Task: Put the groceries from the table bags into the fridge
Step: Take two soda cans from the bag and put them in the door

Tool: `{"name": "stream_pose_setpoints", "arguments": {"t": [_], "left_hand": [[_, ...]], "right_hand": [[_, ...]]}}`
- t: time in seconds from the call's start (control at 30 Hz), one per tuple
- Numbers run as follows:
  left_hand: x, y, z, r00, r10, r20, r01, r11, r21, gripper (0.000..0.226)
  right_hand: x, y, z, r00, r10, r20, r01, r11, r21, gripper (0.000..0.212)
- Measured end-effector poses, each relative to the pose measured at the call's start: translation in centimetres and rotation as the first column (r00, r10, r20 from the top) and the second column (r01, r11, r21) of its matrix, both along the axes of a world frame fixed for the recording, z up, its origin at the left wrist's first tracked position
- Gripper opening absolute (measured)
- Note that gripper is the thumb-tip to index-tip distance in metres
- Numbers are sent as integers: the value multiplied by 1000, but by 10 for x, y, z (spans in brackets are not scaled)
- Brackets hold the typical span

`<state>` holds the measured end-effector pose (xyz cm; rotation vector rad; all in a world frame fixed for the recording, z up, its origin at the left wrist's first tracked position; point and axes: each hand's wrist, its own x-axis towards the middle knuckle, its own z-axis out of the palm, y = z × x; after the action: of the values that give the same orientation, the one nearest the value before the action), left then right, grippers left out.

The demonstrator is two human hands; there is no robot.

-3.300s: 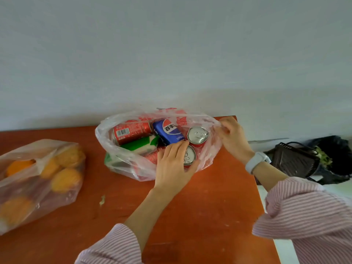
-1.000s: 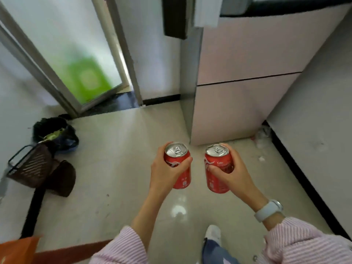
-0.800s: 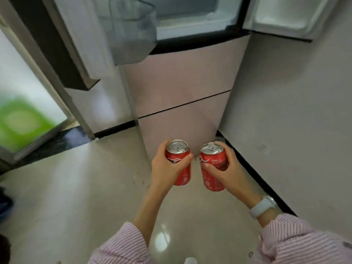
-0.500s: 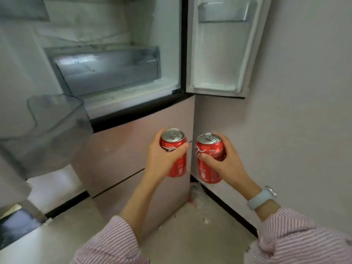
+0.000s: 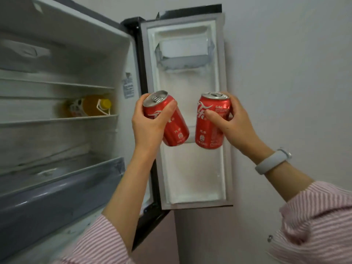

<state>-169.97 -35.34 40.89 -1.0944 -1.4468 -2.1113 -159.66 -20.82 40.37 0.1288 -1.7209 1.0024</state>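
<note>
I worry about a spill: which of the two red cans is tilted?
The can in the left hand; its top leans left, while the can in the right hand stands nearly upright.

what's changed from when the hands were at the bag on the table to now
Each hand took a red can from the bag and carried it from the table to the open fridge. The left hand grips a tilted can; the right hand grips an upright can, both raised before the door. Neither is shelved yet.
</note>
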Motion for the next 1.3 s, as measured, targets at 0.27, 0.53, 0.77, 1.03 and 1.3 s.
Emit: {"name": "stream_pose_setpoints", "arguments": {"t": [0.27, 0.53, 0.77, 1.03, 1.3], "left_hand": [[-85, 80, 53, 989, 145, -33, -149, 959, -241, 60], [-105, 103, 34, 950, 272, -154, -313, 832, -459, 62], [-106, 109, 30, 826, 423, -373, -562, 673, -482, 65], [-109, 106, 29, 557, 448, -699, -826, 390, -408, 57], [-96, 85, 6, 674, 433, -599, -716, 582, -386, 49]], "right_hand": [[-74, 80, 53, 975, -190, 113, 181, 980, 83, 44], [-106, 99, 42, 900, -362, 241, 269, 899, 345, 72], [-120, 101, 38, 889, -370, 268, 262, 894, 364, 53], [-117, 98, 37, 849, -463, 255, 271, 796, 542, 73], [-101, 85, 14, 838, -530, 131, 379, 737, 559, 60]]}}
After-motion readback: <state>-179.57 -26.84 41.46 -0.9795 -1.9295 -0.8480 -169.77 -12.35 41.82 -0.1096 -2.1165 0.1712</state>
